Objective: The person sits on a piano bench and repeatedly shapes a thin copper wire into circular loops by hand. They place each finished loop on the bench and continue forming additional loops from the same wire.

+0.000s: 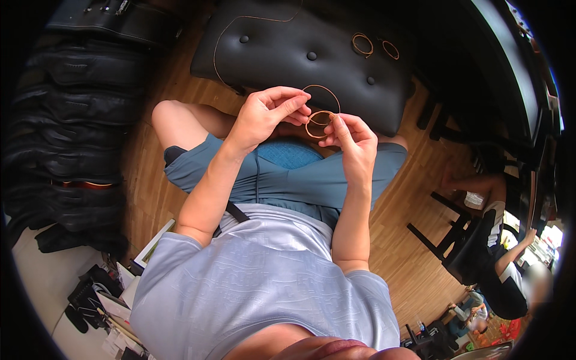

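Observation:
Thin bronze-coloured wire, which looks like a guitar string (318, 137), is wound into a small ring between my hands, with a wider loop arching above it. My right hand (354, 137) pinches the ring's right side between thumb and fingers. On the left, my left hand (269, 115) is closed with thumb and index finger together at the wire near the loop. Two more coiled strings (353, 43) lie on the black tufted bench (276, 66) ahead. Another length of thin wire (217, 50) curves loosely across the bench's left part and over its near edge.
Black padded cases (84, 114) line the left side. A large glossy black piano-like body (480, 66) stands at right. A seated person (510, 258) is at far right, others behind. Wooden floor (396, 240) surrounds my blue seat (288, 154).

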The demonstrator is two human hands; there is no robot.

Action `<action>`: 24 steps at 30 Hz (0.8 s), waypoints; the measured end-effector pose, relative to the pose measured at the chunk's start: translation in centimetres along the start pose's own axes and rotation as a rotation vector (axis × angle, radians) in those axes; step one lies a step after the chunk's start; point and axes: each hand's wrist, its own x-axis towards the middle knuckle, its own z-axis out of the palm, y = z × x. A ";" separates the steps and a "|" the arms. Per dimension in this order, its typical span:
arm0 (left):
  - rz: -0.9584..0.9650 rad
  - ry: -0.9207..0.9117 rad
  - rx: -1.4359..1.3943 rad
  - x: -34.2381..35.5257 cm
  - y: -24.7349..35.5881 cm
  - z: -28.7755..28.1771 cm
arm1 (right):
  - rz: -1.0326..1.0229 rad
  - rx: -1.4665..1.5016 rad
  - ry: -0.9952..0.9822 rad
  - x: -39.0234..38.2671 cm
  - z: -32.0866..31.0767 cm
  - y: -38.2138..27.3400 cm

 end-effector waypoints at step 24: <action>-0.110 -0.110 -0.056 -0.2 -1.4 1.7 | -0.120 -0.057 0.153 0.3 1.1 0.4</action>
